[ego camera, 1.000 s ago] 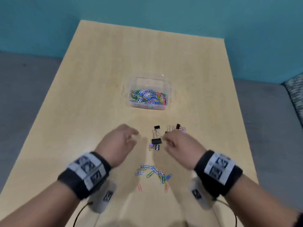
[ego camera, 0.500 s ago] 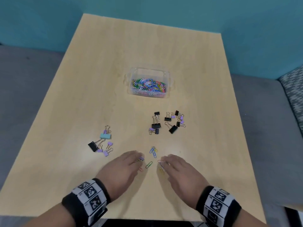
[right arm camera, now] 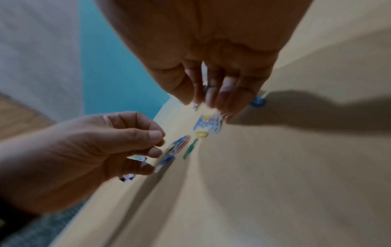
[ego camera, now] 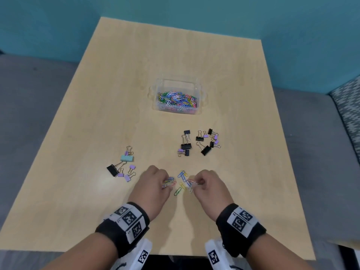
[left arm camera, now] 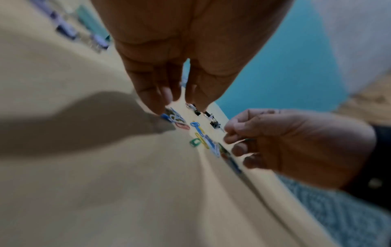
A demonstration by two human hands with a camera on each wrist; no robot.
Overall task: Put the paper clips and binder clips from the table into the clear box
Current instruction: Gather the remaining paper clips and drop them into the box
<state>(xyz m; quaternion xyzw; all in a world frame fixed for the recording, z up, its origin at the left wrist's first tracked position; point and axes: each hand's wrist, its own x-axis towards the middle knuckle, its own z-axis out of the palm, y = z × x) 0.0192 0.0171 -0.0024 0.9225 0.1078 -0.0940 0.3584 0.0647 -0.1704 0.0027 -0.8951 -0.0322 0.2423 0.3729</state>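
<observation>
Head view, paper clips: a small scatter of coloured loose paper clips [ego camera: 182, 181] lies on the table [ego camera: 97, 117] near its front edge, between the two hands; blue, yellow and green ones show.
Left hand: the left hand [ego camera: 153, 187] is curled, its fingertips pinching a small bunch of coloured clips [ego camera: 169, 182] at the left side of the scatter, low over the wood.
Right hand: the right hand [ego camera: 209, 187] is curled too, its fingertips pinching a few clips [ego camera: 191, 184] at the right side of the scatter.
Left wrist view: the left fingers [left arm camera: 155, 98] point down at the tabletop with blue and red clips just under their tips; the picture is blurred, so the exact grip cannot be told here.
Right wrist view: the right fingers [right arm camera: 224, 95] reach down to a pale blue cluster of clips [right arm camera: 208, 124]; this is blurred as well.
Right binder clips: a group of black and purple binder clips [ego camera: 198, 143] lies farther back, between the hands and the box.
Left binder clips: a second group [ego camera: 122, 165], with one teal clip, one black and several purple, lies to the left of the left hand.
Clear box: the clear box [ego camera: 178, 82] stands open near the middle of the table, well apart from both hands, its bottom covered with coloured paper clips.
Wrists: each wrist wears a black band [ego camera: 124, 228] with printed square markers.
</observation>
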